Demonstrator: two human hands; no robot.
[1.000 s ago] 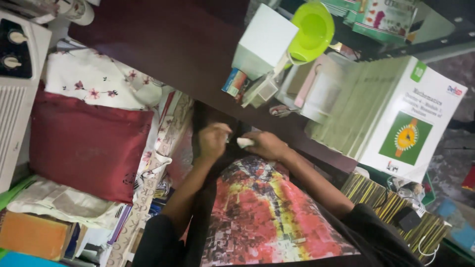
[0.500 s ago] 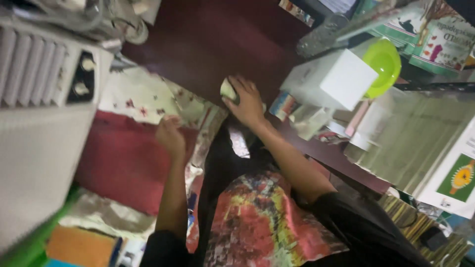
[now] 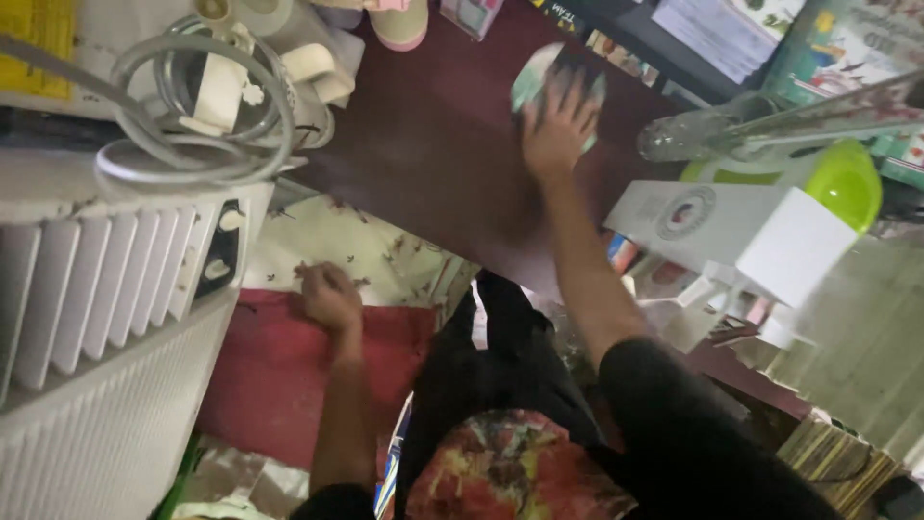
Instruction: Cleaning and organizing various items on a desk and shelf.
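Right hand (image 3: 556, 130) far out on the dark counter (image 3: 433, 144), fingers (image 3: 577, 96) spread flat over a pale cloth (image 3: 532, 79); left hand (image 3: 329, 297) curled loosely, back on red fabric (image 3: 279, 376).

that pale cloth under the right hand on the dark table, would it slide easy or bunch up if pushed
The pale cloth looks soft and crumpled under the spread right hand, so it is probably floppy and light. The dark tabletop looks smooth, so it likely slides easily, though its loose edges may bunch.
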